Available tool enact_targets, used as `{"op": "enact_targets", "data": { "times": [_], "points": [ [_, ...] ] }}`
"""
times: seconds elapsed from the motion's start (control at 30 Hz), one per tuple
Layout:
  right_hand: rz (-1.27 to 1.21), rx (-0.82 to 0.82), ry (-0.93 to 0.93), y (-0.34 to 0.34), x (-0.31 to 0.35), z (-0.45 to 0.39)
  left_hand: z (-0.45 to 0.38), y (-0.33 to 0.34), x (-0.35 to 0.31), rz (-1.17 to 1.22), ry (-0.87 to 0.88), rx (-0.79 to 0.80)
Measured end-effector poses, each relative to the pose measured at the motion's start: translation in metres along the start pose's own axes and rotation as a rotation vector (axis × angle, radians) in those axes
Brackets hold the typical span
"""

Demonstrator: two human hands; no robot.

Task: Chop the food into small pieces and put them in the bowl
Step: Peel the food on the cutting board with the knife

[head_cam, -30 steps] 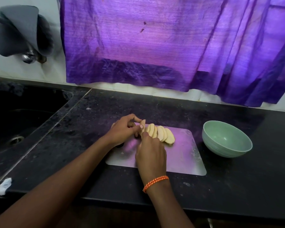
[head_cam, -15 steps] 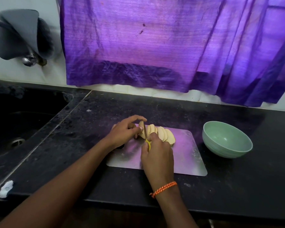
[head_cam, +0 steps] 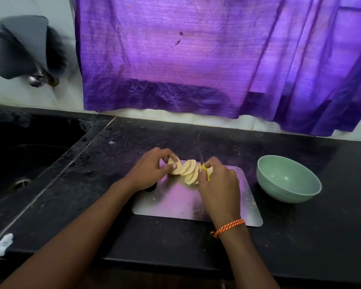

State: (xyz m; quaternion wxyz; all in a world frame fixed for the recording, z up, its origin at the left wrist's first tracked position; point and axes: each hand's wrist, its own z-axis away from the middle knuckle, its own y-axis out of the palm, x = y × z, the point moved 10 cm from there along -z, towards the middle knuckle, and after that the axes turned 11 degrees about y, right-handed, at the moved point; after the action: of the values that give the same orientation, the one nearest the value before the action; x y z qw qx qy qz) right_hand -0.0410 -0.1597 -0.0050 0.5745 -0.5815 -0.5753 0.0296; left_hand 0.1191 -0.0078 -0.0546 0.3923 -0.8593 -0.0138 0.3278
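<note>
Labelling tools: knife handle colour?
Yellow knife handle, gripped by the right hand; head view.

knife [head_cam: 206,173] blade a faint blur, handle mostly hidden in right hand [head_cam: 218,187], curtain [head_cam: 196,59] cut off at top

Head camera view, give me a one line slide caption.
Left hand steadies pale slices on a metal board while the right hand grips a yellow-handled knife; green bowl waits empty.
</note>
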Motion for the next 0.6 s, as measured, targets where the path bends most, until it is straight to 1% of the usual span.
{"op": "enact_targets", "data": {
  "times": [0.07, 0.17, 0.27, 0.43, 0.53, 0.6],
  "points": [
    [-0.008, 0.037, -0.037, 0.005, 0.009, 0.004, -0.001, 0.0, 0.0, -0.001, -0.002, -0.004],
    [0.049, 0.052, -0.082, 0.019, 0.024, 0.019, 0.0, 0.001, -0.002, 0.022, 0.007, -0.003],
    [0.094, 0.079, -0.06, 0.033, 0.027, 0.03, 0.001, 0.003, -0.005, -0.014, 0.007, 0.016],
    [0.152, 0.099, -0.038, 0.035, 0.024, 0.044, 0.003, -0.001, 0.003, -0.072, -0.062, 0.001],
    [0.143, 0.096, -0.045, 0.032, 0.026, 0.047, 0.004, -0.002, 0.006, -0.064, -0.087, 0.003],
    [0.116, 0.063, -0.038, 0.019, 0.023, 0.043, 0.004, -0.001, 0.006, -0.094, -0.108, 0.008]
  ]
}}
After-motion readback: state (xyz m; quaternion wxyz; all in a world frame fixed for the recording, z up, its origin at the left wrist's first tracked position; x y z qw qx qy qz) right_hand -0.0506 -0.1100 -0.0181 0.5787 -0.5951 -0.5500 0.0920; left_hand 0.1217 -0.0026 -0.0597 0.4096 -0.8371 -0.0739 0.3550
